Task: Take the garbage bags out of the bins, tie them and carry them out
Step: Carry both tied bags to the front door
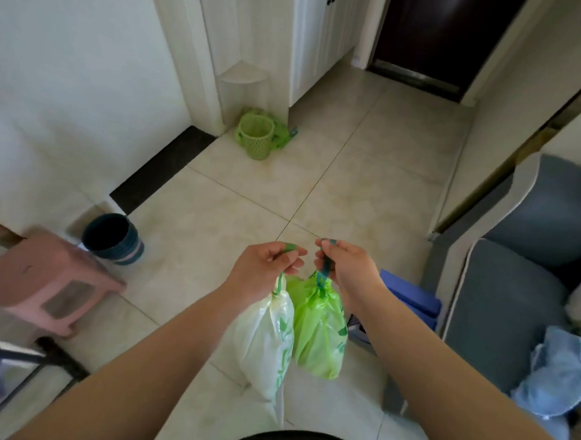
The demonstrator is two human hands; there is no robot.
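Fingers (294, 252) of left hand (266, 262) clenched on drawstring of white bag (264, 340); right hand (347, 269) likewise grips green bag (319, 337). Both bags hang side by side, clear of floor (249, 200). Recommend seating loops deeper in fists, then walking to dark door (440, 35).

Pink stool (50, 283) left, grey sofa (515, 301) right, dark door (440, 35) ahead.

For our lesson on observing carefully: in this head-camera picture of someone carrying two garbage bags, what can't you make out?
All in the head view:
- Contents of the white bag and green bag: hidden by their plastic.
- Dark bin: inside too shadowed to show any liner.
- Green plastic behind the green bin: partly hidden by it.
- Door: cut off by the top edge.
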